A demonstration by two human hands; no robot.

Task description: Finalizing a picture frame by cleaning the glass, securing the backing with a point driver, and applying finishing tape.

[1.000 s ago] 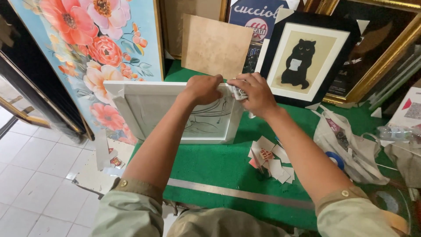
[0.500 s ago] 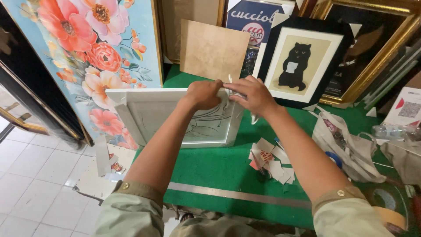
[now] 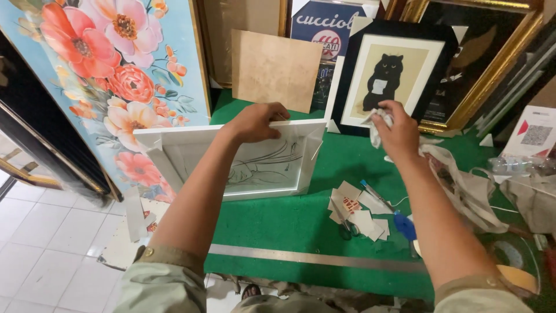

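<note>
The left hand grips the top edge of a white frame, fingers curled over it and thumb at the near side, holding the frame upright and tilted on the green table. The frame stands at the table's left end, its lower edge on the green top, with a line drawing showing behind its glass. The right hand is raised clear of the frame, to its right, closed round a crumpled white cloth that bunches out past the fingers.

Just behind the right hand a black frame with a black cat picture leans against the back. To its left a bare brown board stands behind the white frame, and a blue poster shows above that. A big flower painting leans at the left, just beside the white frame. A gold frame leans at the far right.

On the table nearer the person lie paper scraps, scissors among them, and a blue-handled tool beside them. A metal ruler runs along the table's near edge. A crumpled cloth bag lies to the right, under the right forearm. White floor tiles show at lower left.
</note>
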